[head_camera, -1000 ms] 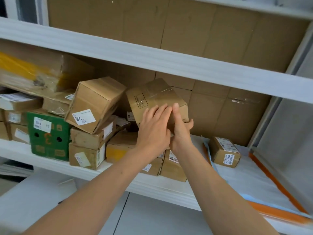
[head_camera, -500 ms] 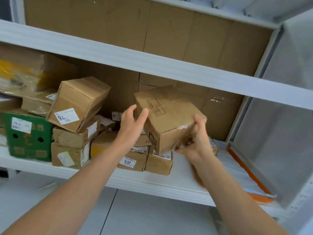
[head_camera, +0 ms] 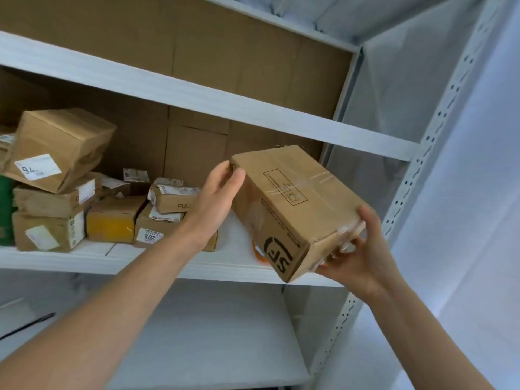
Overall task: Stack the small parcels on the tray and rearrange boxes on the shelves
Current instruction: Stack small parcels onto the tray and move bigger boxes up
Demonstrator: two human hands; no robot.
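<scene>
1. We saw a white metal shelf (head_camera: 92, 258) backed with brown cardboard (head_camera: 197, 153).
2. On its left part stood, side by side, a green box (head_camera: 4, 218), a brown labelled box (head_camera: 47, 232), a yellow-fronted box (head_camera: 111, 225) and a box marked 201 (head_camera: 152, 230).
3. Further right lay an orange strip (head_camera: 254, 250), mostly hidden.

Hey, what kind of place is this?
Probably a parcel storeroom or courier depot: metal shelving with slotted uprights, a heap of labelled parcels, and a taped box marked SF.

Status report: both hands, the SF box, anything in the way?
Left hand open, touching far corner of SF box. Right hand grips its near end. Box tilted, held above the shelf. Parcel pile to its left.
</scene>
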